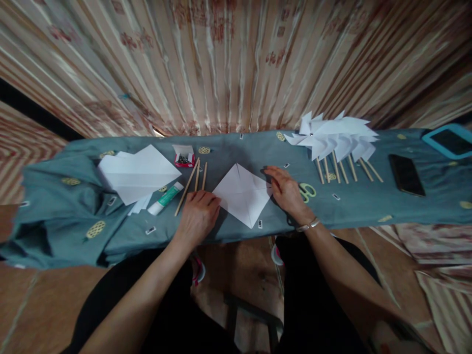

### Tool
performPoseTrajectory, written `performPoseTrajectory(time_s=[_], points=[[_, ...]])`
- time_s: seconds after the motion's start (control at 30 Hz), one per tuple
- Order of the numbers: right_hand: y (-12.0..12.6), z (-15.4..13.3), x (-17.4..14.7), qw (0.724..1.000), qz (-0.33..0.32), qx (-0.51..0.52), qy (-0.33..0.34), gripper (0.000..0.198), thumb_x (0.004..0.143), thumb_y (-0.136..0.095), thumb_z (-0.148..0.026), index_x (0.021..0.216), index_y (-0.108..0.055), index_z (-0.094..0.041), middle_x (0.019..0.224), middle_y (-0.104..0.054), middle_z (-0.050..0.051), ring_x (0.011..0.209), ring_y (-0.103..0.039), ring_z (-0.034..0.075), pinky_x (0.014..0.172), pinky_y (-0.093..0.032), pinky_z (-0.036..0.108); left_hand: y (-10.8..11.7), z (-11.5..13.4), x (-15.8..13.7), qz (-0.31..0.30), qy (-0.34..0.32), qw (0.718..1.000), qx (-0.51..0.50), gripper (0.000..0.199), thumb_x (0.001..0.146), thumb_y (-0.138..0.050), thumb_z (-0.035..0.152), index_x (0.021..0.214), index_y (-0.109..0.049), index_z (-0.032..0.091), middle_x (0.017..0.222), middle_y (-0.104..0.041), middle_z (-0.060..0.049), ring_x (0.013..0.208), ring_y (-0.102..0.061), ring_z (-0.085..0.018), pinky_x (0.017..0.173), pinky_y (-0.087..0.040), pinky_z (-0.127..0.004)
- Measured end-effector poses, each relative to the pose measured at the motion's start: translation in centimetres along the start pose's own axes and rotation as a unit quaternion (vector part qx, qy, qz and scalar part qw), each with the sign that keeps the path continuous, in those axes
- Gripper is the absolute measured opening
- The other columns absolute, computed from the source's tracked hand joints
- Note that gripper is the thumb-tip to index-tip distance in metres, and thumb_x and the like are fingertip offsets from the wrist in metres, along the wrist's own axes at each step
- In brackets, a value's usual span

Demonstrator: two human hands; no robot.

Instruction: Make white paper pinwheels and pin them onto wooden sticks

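Observation:
A square sheet of white paper (244, 194) lies on the cloth with a corner toward me, creased along its diagonals, with short dark lines near its corners. My left hand (199, 211) has its fingers together on the left corner of the sheet. At the right corner, my right hand (286, 192) holds the edge with bent fingers; its wrist wears a bracelet (308, 225). Yellow-green scissors (307, 191) lie beside my right hand, partly covered by it. Several wooden sticks (187, 187) rest just beyond my left hand.
A glue stick (165, 198), more white paper (142, 172) and a small red box of pins (184, 156) are on the left. On the right are several paper pinwheels (334, 135) on sticks, a black phone (406, 175) and a blue-framed device (450, 141). A curtain (228, 64) hangs behind.

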State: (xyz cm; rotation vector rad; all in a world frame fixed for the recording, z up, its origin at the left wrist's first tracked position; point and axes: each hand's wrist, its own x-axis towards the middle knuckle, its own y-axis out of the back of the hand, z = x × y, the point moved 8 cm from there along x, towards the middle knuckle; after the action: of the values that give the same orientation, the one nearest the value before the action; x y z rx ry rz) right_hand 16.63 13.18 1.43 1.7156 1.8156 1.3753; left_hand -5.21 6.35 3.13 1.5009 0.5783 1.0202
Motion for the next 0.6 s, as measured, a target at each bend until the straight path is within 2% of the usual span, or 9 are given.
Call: performPoseTrajectory(time_s=[0.1, 0.2, 0.3, 0.47, 0.53, 0.6], points=[[-0.3, -0.7, 0.3, 1.0, 0.009, -0.006, 0.006, 0.039, 0.088, -0.042, -0.012, 0.118, -0.067, -0.018, 0.128, -0.068, 0.013, 0.122, -0.061, 0.027, 0.109, -0.044, 0.052, 0.3, 0.8, 0.0, 0.01, -0.013, 1.0, -0.022, 0.018, 0.093, -0.053, 0.018, 0.093, -0.071, 0.016, 0.091, -0.072, -0.008, 0.088, -0.062, -0.026, 0.079, -0.042, -0.041], [-1.0, -1.9, 0.7, 1.0, 0.013, -0.007, 0.02, 0.038, 0.09, -0.042, -0.015, 0.119, -0.067, -0.019, 0.126, -0.069, 0.012, 0.119, -0.062, 0.028, 0.107, -0.046, 0.051, 0.9, 0.2, 0.2, 0.02, 0.007, 0.999, -0.045, 0.019, 0.094, -0.053, 0.019, 0.091, -0.072, 0.017, 0.091, -0.072, -0.007, 0.088, -0.062, -0.025, 0.08, -0.042, -0.04], [-2.0, -3.1, 1.3, 0.999, 0.013, -0.006, 0.031, 0.036, 0.092, -0.042, -0.018, 0.118, -0.067, -0.017, 0.125, -0.069, 0.014, 0.119, -0.063, 0.028, 0.106, -0.047, 0.05, 2.0, -2.9, -0.2, 0.036, 0.07, 0.996, -0.052, 0.019, 0.094, -0.054, 0.021, 0.093, -0.072, 0.018, 0.093, -0.073, -0.008, 0.091, -0.063, -0.025, 0.081, -0.044, -0.041], [-3.4, -4.3, 2.0, 0.999, 0.008, 0.006, 0.042, 0.034, 0.094, -0.043, -0.022, 0.117, -0.068, -0.018, 0.124, -0.07, 0.014, 0.118, -0.063, 0.028, 0.106, -0.047, 0.051, 3.6, -10.4, -3.4, 0.067, 0.217, 0.973, -0.039, 0.028, 0.09, -0.059, 0.031, 0.112, -0.069, 0.017, 0.111, -0.07, -0.012, 0.103, -0.061, -0.03, 0.086, -0.048, -0.044], [-3.8, -4.6, 2.1, 0.999, 0.003, 0.003, 0.045, 0.034, 0.094, -0.043, -0.022, 0.117, -0.067, -0.018, 0.124, -0.07, 0.013, 0.118, -0.063, 0.028, 0.106, -0.046, 0.052, 3.5, -11.9, -4.7, 0.055, 0.231, 0.97, -0.046, 0.033, 0.087, -0.061, 0.035, 0.114, -0.068, 0.017, 0.115, -0.068, -0.013, 0.107, -0.06, -0.03, 0.089, -0.049, -0.043], [-4.0, -4.6, 2.1, 0.999, -0.002, -0.002, 0.046, 0.035, 0.094, -0.042, -0.023, 0.118, -0.067, -0.017, 0.125, -0.069, 0.014, 0.118, -0.063, 0.029, 0.107, -0.046, 0.052, 2.8, -12.5, -5.7, 0.019, 0.242, 0.968, -0.057, 0.037, 0.087, -0.061, 0.038, 0.115, -0.067, 0.016, 0.115, -0.068, -0.013, 0.103, -0.063, -0.029, 0.085, -0.051, -0.04]])
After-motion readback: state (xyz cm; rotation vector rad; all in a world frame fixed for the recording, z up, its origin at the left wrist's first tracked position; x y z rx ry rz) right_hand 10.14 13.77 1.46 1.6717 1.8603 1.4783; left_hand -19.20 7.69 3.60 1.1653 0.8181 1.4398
